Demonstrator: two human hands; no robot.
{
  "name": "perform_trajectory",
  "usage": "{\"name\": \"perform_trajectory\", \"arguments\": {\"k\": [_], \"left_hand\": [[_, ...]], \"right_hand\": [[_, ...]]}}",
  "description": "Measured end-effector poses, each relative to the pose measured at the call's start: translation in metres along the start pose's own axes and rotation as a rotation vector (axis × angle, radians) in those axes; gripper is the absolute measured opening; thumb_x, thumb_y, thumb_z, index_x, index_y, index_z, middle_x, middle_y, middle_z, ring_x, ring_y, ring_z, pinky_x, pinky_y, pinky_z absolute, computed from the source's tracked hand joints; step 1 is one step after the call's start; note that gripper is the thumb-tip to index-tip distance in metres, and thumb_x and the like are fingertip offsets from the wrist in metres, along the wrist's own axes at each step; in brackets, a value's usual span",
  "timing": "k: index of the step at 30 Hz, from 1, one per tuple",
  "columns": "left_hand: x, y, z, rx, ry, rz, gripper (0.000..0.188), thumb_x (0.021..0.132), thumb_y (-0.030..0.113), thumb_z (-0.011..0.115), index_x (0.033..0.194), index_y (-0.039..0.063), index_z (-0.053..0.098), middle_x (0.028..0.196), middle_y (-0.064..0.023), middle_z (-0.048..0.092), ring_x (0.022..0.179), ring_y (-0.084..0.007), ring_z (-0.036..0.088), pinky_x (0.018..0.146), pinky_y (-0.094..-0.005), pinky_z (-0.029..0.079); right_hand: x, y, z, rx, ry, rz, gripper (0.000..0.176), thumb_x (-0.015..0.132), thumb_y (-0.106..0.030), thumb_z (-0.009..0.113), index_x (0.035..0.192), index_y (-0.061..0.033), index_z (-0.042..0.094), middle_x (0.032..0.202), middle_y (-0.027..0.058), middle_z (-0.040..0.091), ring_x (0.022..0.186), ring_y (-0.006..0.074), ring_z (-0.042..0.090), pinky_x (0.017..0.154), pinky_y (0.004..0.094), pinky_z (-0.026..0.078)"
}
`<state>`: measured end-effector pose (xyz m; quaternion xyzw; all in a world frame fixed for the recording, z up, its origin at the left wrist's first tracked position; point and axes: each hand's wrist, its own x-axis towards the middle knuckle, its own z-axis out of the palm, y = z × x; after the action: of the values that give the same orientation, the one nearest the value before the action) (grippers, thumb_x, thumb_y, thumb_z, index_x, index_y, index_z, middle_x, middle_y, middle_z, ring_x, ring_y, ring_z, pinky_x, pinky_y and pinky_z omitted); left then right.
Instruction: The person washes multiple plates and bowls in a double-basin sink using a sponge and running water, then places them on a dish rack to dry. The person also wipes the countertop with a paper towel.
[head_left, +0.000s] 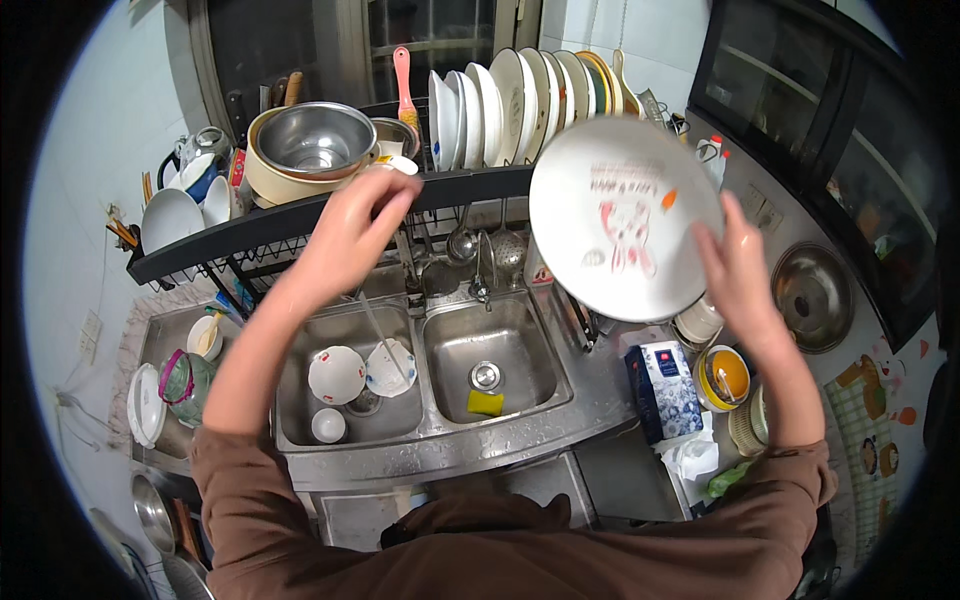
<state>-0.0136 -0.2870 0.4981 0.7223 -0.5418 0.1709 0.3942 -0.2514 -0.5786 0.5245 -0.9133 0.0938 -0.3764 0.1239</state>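
Note:
My right hand (739, 262) grips the right rim of a large white plate (630, 217) printed with a pink rabbit, an orange carrot and some writing. The plate is raised and slightly blurred, in front of the right part of the rack. My left hand (364, 225) is lifted before the black dish rack (465, 189), near a steel bowl (315, 139). Its fingers curl away, so I cannot tell if they touch anything. Below, a stream of water falls into the left sink basin (300, 420), onto a blue-patterned bowl (390, 367) beside a red-patterned bowl (337, 374) and a small white cup (328, 426).
Several plates (514, 105) stand upright in the rack. A yellow sponge (485, 403) lies in the right basin (457, 352) under the faucet (480, 285). A blue tissue box (666, 390) and an orange bowl (727, 375) are at right. A glass jar (187, 386) stands at left.

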Motion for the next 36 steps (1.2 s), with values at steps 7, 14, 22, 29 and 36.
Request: {"name": "perform_trajectory", "arguments": {"k": [7,14,22,29,36], "left_hand": [[0.139,-0.066,0.024,0.300,-0.005,0.227,0.036,0.082,0.013,0.054,0.113,-0.004,0.048,0.114,-0.0192,0.051,0.110,-0.0328,0.048,0.095,-0.0381,0.038],[0.181,-0.088,0.040,0.279,-0.075,0.212,0.062,0.075,0.031,0.058,0.125,-0.001,0.041,0.126,-0.0192,0.044,0.121,-0.0320,0.039,0.103,-0.0404,0.029],[0.160,-0.082,0.033,0.486,-0.039,0.248,0.069,0.071,0.054,0.063,0.109,-0.002,0.050,0.101,-0.0164,0.055,0.099,-0.0314,0.053,0.091,-0.0410,0.037],[0.156,-0.084,0.026,0.540,-0.006,0.291,0.071,0.070,0.058,0.061,0.105,-0.002,0.049,0.095,-0.0158,0.056,0.095,-0.0311,0.053,0.085,-0.0400,0.038],[0.150,-0.076,0.019,0.668,-0.109,0.124,0.084,0.070,0.067,0.055,0.123,0.002,0.044,0.114,-0.0125,0.052,0.112,-0.0232,0.045,0.096,-0.0395,0.029]], "right_hand": [[0.126,-0.057,-0.016,-0.299,0.382,-0.359,0.028,0.081,-0.005,0.051,0.102,0.0125,0.046,0.073,0.0285,0.057,0.071,0.0360,0.062,0.059,0.0426,0.046],[0.204,-0.163,0.005,-0.531,0.294,-0.101,0.027,0.084,-0.016,0.044,0.094,0.0000,0.064,0.092,0.0244,0.062,0.089,0.0349,0.062,0.078,0.0418,0.047],[0.262,-0.158,0.108,-0.653,0.162,-0.318,0.027,0.076,-0.008,0.060,0.102,0.0022,0.060,0.094,0.0209,0.063,0.085,0.0321,0.065,0.070,0.0382,0.053],[0.252,-0.153,0.137,-0.578,0.021,-0.195,0.033,0.071,-0.012,0.068,0.101,0.0005,0.064,0.106,0.0180,0.060,0.096,0.0259,0.063,0.076,0.0309,0.052],[0.231,-0.130,0.153,-0.569,0.035,-0.273,0.027,0.069,-0.008,0.065,0.091,0.0068,0.061,0.092,0.0208,0.061,0.082,0.0287,0.066,0.068,0.0332,0.054]]}}
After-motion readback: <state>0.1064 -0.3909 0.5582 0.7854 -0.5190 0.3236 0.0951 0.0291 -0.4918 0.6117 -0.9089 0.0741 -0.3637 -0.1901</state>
